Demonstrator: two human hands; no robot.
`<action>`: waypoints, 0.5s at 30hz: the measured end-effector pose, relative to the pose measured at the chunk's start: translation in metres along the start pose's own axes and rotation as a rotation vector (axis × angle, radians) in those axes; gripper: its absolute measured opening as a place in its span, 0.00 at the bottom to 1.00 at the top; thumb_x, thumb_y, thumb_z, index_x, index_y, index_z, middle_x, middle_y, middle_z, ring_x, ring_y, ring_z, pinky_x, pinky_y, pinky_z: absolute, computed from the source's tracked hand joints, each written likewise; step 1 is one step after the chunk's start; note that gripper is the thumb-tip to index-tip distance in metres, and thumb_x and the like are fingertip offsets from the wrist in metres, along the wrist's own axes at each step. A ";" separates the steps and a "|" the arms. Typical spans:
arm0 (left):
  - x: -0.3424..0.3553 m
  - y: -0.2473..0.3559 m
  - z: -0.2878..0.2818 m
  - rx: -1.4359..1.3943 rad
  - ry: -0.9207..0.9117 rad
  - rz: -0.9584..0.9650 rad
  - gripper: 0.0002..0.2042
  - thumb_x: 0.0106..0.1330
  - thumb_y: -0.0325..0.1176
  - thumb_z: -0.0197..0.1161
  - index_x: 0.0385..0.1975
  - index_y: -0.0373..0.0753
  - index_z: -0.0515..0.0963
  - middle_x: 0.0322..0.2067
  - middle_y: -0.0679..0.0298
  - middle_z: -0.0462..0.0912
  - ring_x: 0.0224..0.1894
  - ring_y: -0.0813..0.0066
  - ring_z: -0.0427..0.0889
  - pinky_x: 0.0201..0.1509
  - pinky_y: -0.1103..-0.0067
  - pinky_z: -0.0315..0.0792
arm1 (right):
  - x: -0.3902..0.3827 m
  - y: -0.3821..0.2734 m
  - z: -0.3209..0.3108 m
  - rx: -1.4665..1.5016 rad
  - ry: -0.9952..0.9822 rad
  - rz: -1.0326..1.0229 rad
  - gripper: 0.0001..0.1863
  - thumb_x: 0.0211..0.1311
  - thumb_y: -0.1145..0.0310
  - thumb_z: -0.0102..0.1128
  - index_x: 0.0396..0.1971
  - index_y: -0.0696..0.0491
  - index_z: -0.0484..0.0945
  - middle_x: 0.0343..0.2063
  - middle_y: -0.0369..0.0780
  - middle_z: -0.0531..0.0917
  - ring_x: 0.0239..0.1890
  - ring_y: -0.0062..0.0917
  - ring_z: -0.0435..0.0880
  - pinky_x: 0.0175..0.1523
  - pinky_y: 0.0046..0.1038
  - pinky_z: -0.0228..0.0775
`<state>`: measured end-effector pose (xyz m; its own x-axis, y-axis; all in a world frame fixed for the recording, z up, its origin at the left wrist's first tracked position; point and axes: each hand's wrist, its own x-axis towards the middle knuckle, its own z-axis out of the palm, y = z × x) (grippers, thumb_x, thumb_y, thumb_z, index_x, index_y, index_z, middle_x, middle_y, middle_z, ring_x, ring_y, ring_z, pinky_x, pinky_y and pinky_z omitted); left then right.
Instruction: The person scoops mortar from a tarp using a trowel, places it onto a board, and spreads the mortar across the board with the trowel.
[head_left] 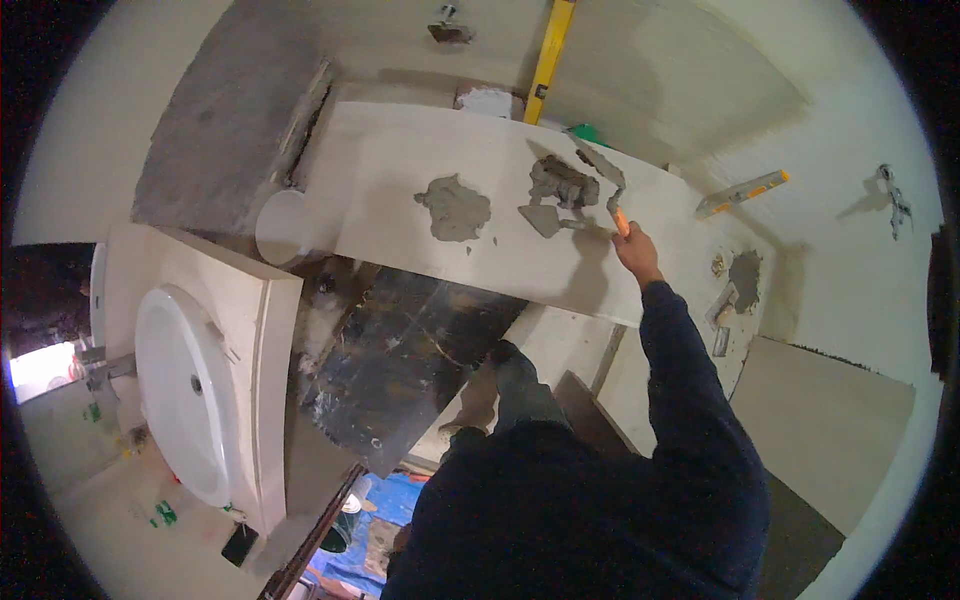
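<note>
The person's right hand (pixel 637 252), at the end of a dark sleeve (pixel 690 370), is closed around the orange handle of a trowel (pixel 610 174), right of centre in the upper half of the frame. The trowel's grey blade points toward the upper left, over the far edge of a pale slab (pixel 380 150) that spans the upper middle; whether the blade touches the slab cannot be told. The left hand cannot be made out, so its grip cannot be told either. Just left of the trowel, a rough mound of mortar (pixel 563 183) sits on the slab, with a second trowel (pixel 540 220) lying just below it. A flatter patch of mortar (pixel 455 208) is spread farther left. A yellow level (pixel 548 62) stands tilted behind the slab at the top of the frame, near a green object (pixel 585 133). At the right, a shorter level (pixel 742 193) lies at a slant, above a grey patch (pixel 745 280). A white basin (pixel 190 395) fills the left side of the frame, a dark sheet (pixel 400 360) covers the floor at the centre, and a large board (pixel 830 425) is at the lower right.
</note>
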<state>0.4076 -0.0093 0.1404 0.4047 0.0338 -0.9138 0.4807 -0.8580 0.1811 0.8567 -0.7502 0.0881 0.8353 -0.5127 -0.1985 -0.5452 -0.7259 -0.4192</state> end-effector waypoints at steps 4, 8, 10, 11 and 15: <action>0.038 0.007 -0.037 0.344 0.048 0.331 0.17 0.58 0.41 0.62 0.46 0.41 0.76 0.44 0.57 0.79 0.52 0.54 0.76 0.50 0.63 0.73 | 0.057 0.043 0.035 -0.092 -0.486 -0.185 0.17 0.55 0.59 0.55 0.30 0.61 0.78 0.32 0.56 0.83 0.39 0.51 0.82 0.44 0.47 0.73; 0.045 0.072 -0.088 -0.471 0.138 -0.010 0.21 0.64 0.43 0.58 0.53 0.39 0.71 0.41 0.62 0.79 0.45 0.65 0.79 0.39 0.71 0.72 | 0.030 0.006 0.075 0.111 -0.302 0.104 0.19 0.53 0.61 0.54 0.31 0.64 0.80 0.34 0.60 0.81 0.41 0.52 0.81 0.48 0.46 0.72; 0.031 0.147 -0.123 -0.794 0.152 -0.161 0.24 0.68 0.44 0.56 0.58 0.37 0.68 0.39 0.64 0.78 0.39 0.72 0.81 0.31 0.76 0.72 | 0.015 0.015 0.066 0.028 -0.276 0.101 0.20 0.52 0.60 0.57 0.34 0.63 0.80 0.35 0.58 0.82 0.42 0.52 0.81 0.48 0.46 0.72; 0.030 0.153 -0.130 -0.766 0.142 -0.177 0.24 0.68 0.45 0.56 0.59 0.37 0.67 0.39 0.64 0.78 0.39 0.72 0.81 0.31 0.76 0.72 | 0.016 0.013 0.063 0.036 -0.277 0.106 0.20 0.52 0.60 0.57 0.34 0.63 0.80 0.35 0.58 0.82 0.42 0.52 0.81 0.48 0.46 0.72; 0.036 0.101 -0.124 -0.554 0.098 0.054 0.26 0.67 0.45 0.56 0.61 0.37 0.66 0.40 0.62 0.79 0.40 0.72 0.81 0.30 0.78 0.71 | 0.044 0.028 0.084 -0.077 -0.247 -0.061 0.20 0.49 0.62 0.62 0.41 0.58 0.80 0.43 0.54 0.81 0.49 0.47 0.79 0.53 0.41 0.71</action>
<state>0.5670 -0.0309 0.1703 0.4979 0.0672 -0.8647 0.7830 -0.4635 0.4148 0.8841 -0.7549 -0.0066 0.8534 -0.3465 -0.3894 -0.4895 -0.7894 -0.3704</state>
